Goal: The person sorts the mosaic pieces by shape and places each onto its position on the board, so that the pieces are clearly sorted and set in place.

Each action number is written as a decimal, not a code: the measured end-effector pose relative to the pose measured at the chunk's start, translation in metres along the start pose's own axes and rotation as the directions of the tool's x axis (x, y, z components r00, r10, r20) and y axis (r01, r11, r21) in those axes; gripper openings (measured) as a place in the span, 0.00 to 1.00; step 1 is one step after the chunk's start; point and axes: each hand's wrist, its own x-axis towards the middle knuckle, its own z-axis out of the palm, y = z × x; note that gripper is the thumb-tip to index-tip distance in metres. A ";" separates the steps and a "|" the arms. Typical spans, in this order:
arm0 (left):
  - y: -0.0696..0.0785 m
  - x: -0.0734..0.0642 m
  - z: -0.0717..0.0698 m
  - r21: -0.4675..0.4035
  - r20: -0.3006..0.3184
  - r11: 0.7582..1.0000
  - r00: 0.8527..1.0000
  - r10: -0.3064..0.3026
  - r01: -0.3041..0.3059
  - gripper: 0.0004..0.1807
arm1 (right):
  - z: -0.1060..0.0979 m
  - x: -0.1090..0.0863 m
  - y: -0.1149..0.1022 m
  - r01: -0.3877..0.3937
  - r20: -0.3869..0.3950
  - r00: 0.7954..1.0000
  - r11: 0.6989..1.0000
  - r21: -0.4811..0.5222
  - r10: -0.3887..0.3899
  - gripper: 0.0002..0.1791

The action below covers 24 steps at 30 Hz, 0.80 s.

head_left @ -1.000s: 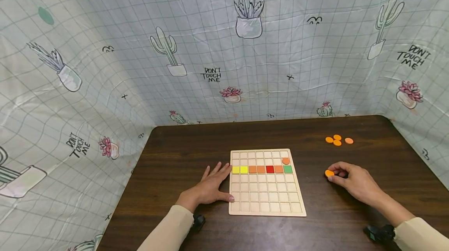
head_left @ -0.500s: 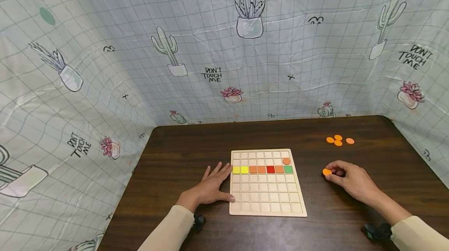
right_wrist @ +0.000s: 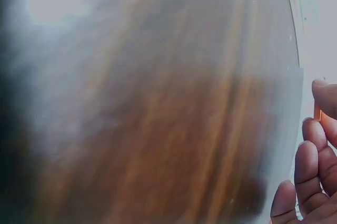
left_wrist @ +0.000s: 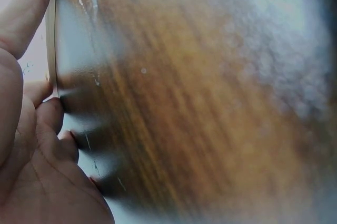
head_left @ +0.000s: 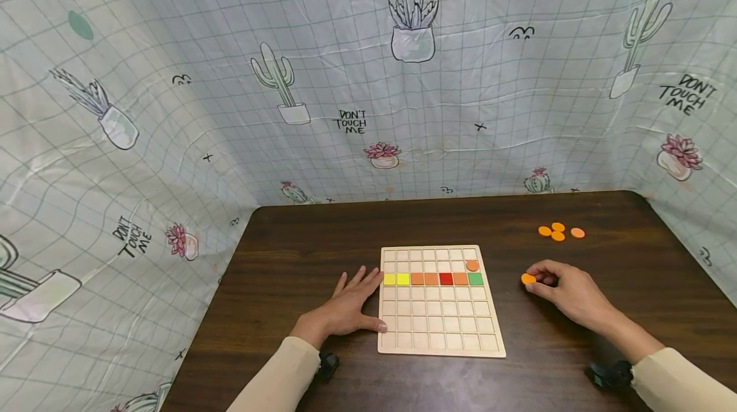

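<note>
Orange disc (head_left: 528, 279) pinched by right hand (head_left: 571, 295); could be dropped if pinch slackens. Board (head_left: 444, 308) touched by spread left hand (head_left: 344, 311), nothing grasped there; could be skewed by uneven push.

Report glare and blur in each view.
Head: pale square wooden grid board crisp, faint sheen below it on the dark brown wooden table. Left wrist: table blurred, glare upper right. Right wrist: table blurred, glare upper left, upper-right corner washed out.
</note>
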 end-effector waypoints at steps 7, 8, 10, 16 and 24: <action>-0.001 0.001 0.000 -0.009 0.001 1.000 1.000 0.001 -0.001 0.57 | 0.002 0.007 -0.006 0.014 -0.005 1.000 1.000 -0.002 -0.014 0.12; -0.001 0.001 0.000 -0.011 0.002 1.000 1.000 0.001 -0.001 0.57 | 0.003 0.008 -0.007 0.017 -0.005 1.000 1.000 0.001 -0.017 0.13; -0.001 0.001 0.000 -0.010 0.003 1.000 1.000 0.000 0.000 0.57 | 0.004 0.010 -0.009 0.022 -0.002 1.000 1.000 0.007 -0.022 0.14; -0.001 0.002 0.000 -0.008 0.002 1.000 1.000 -0.007 0.007 0.58 | 0.010 0.017 -0.016 0.021 0.011 1.000 1.000 0.019 -0.021 0.13; 0.000 0.002 0.001 -0.004 -0.009 1.000 1.000 -0.020 0.020 0.58 | 0.019 0.028 -0.030 0.028 0.026 0.999 0.999 0.036 -0.029 0.11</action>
